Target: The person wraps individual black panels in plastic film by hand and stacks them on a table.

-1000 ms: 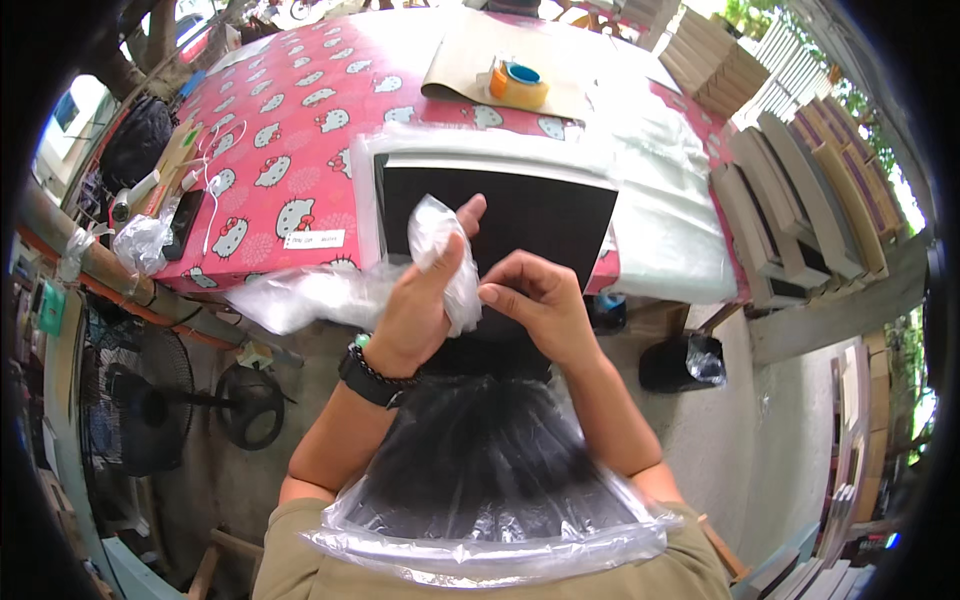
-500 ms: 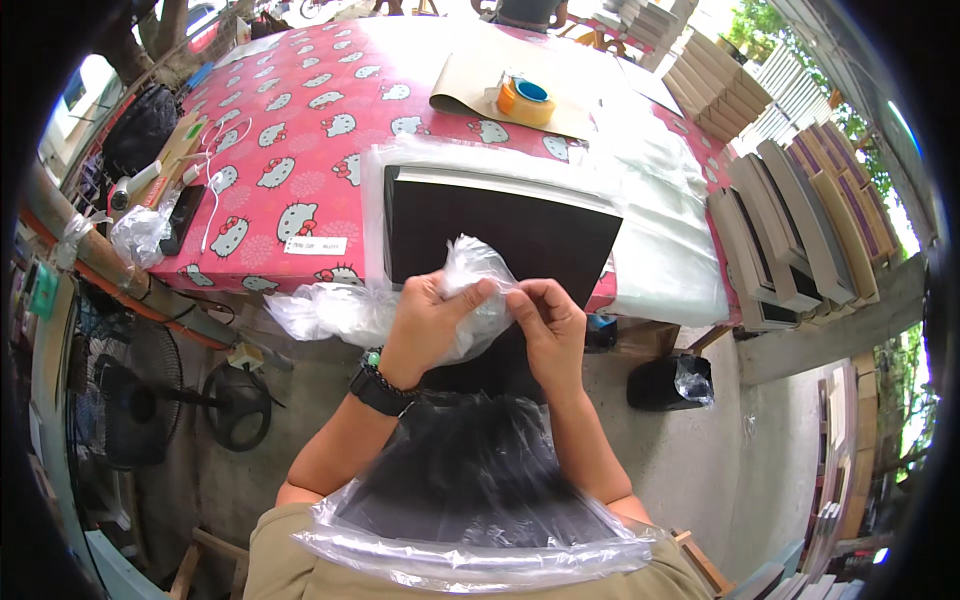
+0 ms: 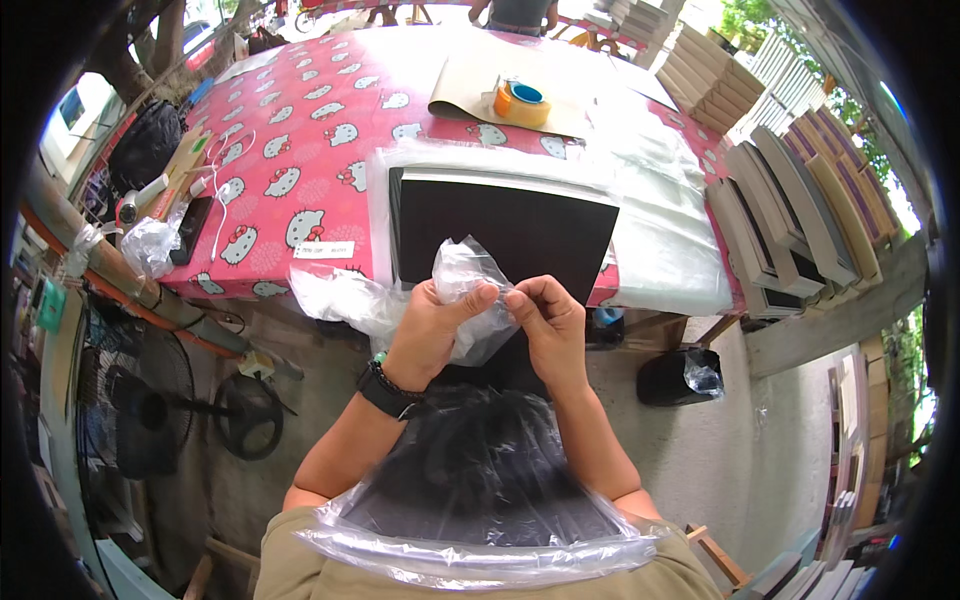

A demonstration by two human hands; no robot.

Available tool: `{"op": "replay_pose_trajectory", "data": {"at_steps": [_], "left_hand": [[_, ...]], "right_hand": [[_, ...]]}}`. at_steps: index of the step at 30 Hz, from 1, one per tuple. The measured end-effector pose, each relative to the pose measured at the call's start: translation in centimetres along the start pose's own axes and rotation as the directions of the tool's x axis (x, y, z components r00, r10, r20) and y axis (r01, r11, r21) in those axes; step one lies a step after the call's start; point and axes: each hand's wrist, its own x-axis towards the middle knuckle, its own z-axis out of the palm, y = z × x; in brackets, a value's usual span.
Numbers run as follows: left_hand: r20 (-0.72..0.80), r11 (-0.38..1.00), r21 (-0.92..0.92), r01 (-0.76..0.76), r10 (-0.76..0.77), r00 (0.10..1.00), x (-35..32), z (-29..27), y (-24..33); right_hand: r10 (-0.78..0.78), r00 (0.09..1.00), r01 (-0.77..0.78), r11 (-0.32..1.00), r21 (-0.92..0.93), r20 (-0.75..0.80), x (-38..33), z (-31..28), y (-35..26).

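the left hand (image 3: 425, 338) pinches a crumpled sheet of clear thin plastic (image 3: 468, 268) between thumb and fingers; the right hand (image 3: 553, 328), just beside it, pinches the plastic's edge between thumb and forefinger. the plastic bunches up between the hands and trails out left of them. just beyond the hands, a flat black rectangular board (image 3: 510, 215) lies on the pink patterned table (image 3: 385, 75). farther beyond, an orange tape roll with a blue core (image 3: 520, 112) rests on a brown paper sheet (image 3: 455, 88).
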Motion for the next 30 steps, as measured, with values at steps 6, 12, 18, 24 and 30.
{"op": "replay_pose_trajectory", "data": {"at_steps": [6, 12, 18, 24, 30], "left_hand": [[-0.036, 0.97, 0.235, -0.061, 0.072, 0.997, -0.4, 0.5, 0.1], [0.027, 0.986, -0.167, 0.005, 0.0, 1.0, -0.5, 0.2, 0.3], [0.18, 0.98, -0.172, -0.1, 0.132, 0.975, 0.3, -1.2, 0.7], [-0.019, 0.971, -0.083, -0.224, 0.223, 0.975, -1.2, -9.6, 3.1], [-0.755, 0.565, 0.237, -0.79, 0.619, 0.215, -6.7, -20.0, 10.6]], "right_hand": [[-0.173, 0.984, 0.15, 0.924, -0.352, -0.035, -0.1, 0.4, 0.1], [-0.136, 0.987, 0.092, 0.912, -0.4, -0.083, 1.0, -0.3, 0.0], [-0.216, 0.88, 0.199, 0.976, 0.083, 0.423, 2.9, -1.9, -1.4], [0.337, 0.906, -0.01, 0.626, 0.78, -0.258, 4.1, -6.1, -5.1], [-0.346, 0.738, 0.387, 0.92, -0.056, -0.579, 3.2, -19.0, -8.5]]}}
